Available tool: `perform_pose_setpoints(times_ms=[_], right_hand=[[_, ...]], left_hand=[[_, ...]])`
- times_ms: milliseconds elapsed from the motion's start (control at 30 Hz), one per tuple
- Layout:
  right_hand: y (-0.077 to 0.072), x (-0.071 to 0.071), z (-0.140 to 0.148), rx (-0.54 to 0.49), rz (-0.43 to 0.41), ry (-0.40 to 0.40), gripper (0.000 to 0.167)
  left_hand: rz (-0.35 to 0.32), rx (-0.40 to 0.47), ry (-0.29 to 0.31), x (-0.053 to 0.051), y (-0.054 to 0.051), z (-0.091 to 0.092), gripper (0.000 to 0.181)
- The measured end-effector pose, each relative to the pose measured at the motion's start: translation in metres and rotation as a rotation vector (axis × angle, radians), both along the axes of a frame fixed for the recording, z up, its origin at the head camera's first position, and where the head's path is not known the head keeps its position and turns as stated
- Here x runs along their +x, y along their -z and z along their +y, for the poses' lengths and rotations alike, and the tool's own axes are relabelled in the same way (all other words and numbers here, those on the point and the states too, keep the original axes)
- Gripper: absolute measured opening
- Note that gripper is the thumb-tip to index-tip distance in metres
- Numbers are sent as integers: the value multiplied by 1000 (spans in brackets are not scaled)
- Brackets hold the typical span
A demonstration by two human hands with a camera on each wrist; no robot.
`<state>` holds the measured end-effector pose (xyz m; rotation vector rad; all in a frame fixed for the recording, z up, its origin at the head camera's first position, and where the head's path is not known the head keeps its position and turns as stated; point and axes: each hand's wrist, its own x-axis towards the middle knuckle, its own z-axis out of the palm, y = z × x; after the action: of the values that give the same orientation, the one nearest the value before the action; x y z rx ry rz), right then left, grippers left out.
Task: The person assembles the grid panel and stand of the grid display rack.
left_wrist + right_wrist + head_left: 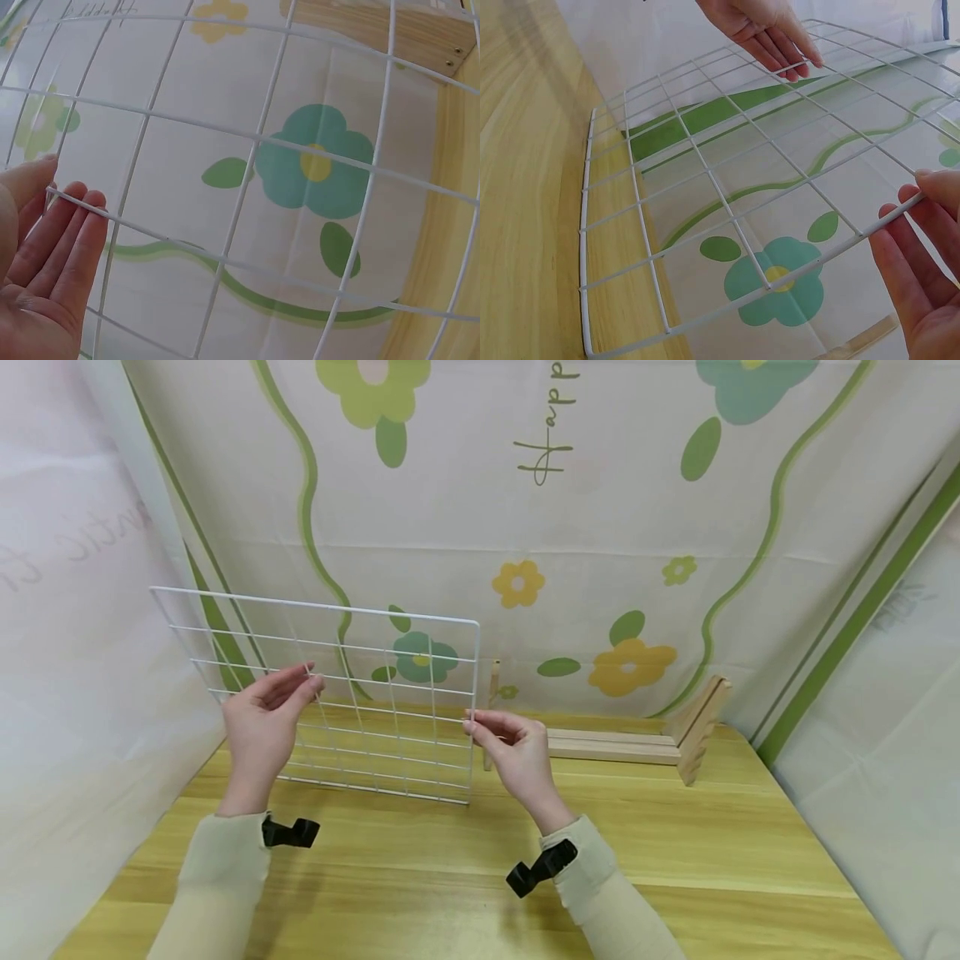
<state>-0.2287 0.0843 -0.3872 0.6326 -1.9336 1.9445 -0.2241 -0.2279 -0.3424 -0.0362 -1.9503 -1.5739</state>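
Observation:
A white wire grid panel (315, 605) stands upright and slightly tilted between both hands in the head view. My left hand (258, 722) pinches a wire inside the left part of the panel; in the left wrist view its thumb and fingertips meet at that wire, the other fingers stretched out. With thumb and fingers, my right hand (521, 756) grips the panel's right edge bar, and the right wrist view shows this from close by. Whether the bottom bar touches the table cannot be told.
Behind and right of the panel, a wooden stand with a grooved base bar (615, 747) and a slotted end piece (703, 727) lies on the wooden table (720, 852). Its other upright (492, 685) rises beside the panel. Flower-printed cloth (450, 510) encloses the back and sides.

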Motion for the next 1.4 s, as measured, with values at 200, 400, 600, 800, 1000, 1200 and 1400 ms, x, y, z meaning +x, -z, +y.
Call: perform_pose_setpoints(times_ms=[200,400,600,800,1000,1200,1400], right_hand=[[0,0,1,-6,-24,-1,14],[-3,2,1,-24,-41,-3,15],[-2,0,6,-8,-84,-16,16],[3,-3,18,44,-103,3,22],[5,-7,35,34,-128,5,26],[12,-9,56,76,-163,67,29],[19,-9,76,116,-207,97,32]], left_hand=[[11,72,83,-6,-1,-4,26],[14,78,186,-11,-2,-11,26],[9,108,240,-15,-2,-14,26],[19,129,260,-17,-2,-15,26],[43,154,267,-18,-2,-13,24],[83,183,288,-20,-1,-12,22],[87,157,270,-19,1,-12,23]])
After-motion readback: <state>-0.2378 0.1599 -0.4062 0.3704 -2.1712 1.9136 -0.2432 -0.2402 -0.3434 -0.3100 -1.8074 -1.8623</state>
